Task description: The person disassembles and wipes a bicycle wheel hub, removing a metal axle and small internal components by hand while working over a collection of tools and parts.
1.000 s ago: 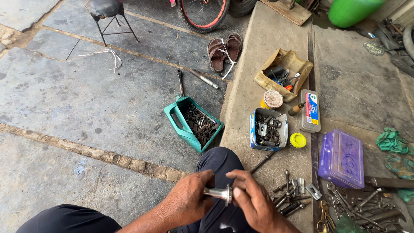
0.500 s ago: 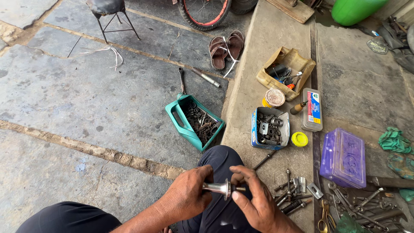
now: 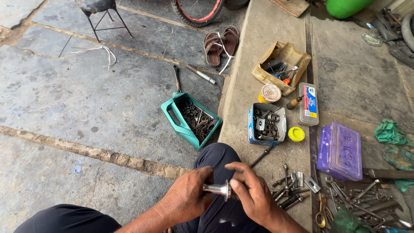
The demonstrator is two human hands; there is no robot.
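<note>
A shiny metal hub [image 3: 217,188] with a flared flange lies crosswise between my hands, above my dark-trousered knee. My left hand [image 3: 189,199] is closed around its left end. My right hand [image 3: 252,192] curls over the right end, fingers pressed at the flange, hiding that part. Just right of my hands several loose bolts and nuts [image 3: 291,190] lie on the concrete step.
A green cut-open can [image 3: 189,121] of rusty parts lies on the stone floor. On the step: a blue tin [image 3: 266,124] of nuts, yellow lid [image 3: 296,133], purple plastic box [image 3: 340,151], wrenches [image 3: 362,198], tan box [image 3: 281,65]. Sandals [image 3: 221,43], a stool and a wheel are farther off.
My hands and the hub shifted slightly; my right hand has moved over the flange end. The view tilted a little. Nothing else moved.
</note>
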